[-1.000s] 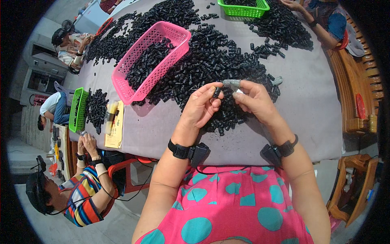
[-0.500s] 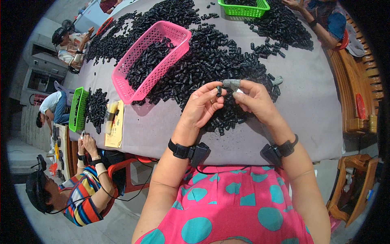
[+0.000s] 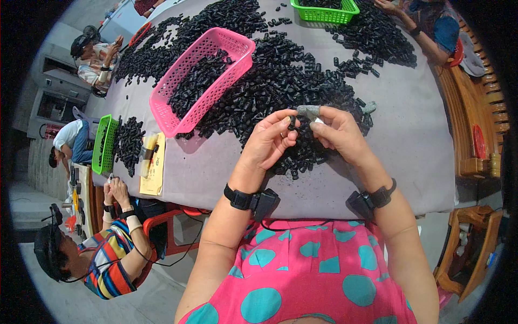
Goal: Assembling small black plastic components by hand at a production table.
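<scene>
My left hand [image 3: 268, 141] pinches a small black cylindrical part [image 3: 292, 123] between thumb and fingertips. Close beside it, my right hand [image 3: 341, 135] is closed with thumb and index finger together on a small white piece [image 3: 318, 121], mostly hidden by the fingers. A grey, knit-looking cover [image 3: 307, 110] appears to sit over the tip of my right index finger. Both hands are above the near edge of a large heap of black parts [image 3: 280, 70]. Another grey piece [image 3: 369, 107] shows just beyond my right hand.
A pink perforated basket [image 3: 170, 132] sits in the heap, black parts inside. Green baskets [image 3: 110, 143] [image 3: 326, 14] stand at left and far side. A yellow sheet with a brush-like item [image 3: 147, 156] lies left. Several co-workers sit around the table; one in a striped shirt [image 3: 116, 262] is at left.
The black part in my left hand has turned slightly, while both hands stay almost in place. At the far left, a co-worker's hands have risen a little.
</scene>
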The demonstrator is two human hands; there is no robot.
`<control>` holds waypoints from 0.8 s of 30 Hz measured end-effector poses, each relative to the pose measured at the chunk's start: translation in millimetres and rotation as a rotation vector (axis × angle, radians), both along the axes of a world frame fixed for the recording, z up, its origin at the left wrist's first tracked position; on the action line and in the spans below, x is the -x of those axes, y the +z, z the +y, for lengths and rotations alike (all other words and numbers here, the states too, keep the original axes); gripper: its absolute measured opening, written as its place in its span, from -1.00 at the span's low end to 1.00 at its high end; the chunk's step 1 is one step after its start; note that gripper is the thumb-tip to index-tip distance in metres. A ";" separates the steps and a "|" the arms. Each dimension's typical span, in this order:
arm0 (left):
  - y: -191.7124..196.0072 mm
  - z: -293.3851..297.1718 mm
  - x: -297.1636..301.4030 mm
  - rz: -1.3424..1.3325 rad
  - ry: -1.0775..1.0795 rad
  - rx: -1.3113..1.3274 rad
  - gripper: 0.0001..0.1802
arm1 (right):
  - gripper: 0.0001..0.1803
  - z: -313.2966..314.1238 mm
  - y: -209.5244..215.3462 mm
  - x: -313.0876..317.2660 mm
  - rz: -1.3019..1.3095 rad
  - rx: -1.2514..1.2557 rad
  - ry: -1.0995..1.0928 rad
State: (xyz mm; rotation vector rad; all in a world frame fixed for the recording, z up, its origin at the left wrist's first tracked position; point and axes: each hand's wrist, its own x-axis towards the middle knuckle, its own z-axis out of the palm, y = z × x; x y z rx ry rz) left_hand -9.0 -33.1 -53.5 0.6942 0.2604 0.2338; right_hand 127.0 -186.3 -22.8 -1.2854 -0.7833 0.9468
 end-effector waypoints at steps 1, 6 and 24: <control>-0.6 0.0 0.1 -0.006 -0.009 -0.008 -0.68 | -0.83 0.0 0.4 -0.1 0.001 -0.001 0.005; 1.0 -2.2 0.0 -0.011 -0.023 -0.031 -0.67 | -0.83 0.4 -0.6 -0.2 0.005 -0.007 0.005; 0.1 -0.2 -2.9 -0.002 0.024 -0.003 -0.66 | -0.75 -0.3 0.3 0.6 0.002 0.010 -0.005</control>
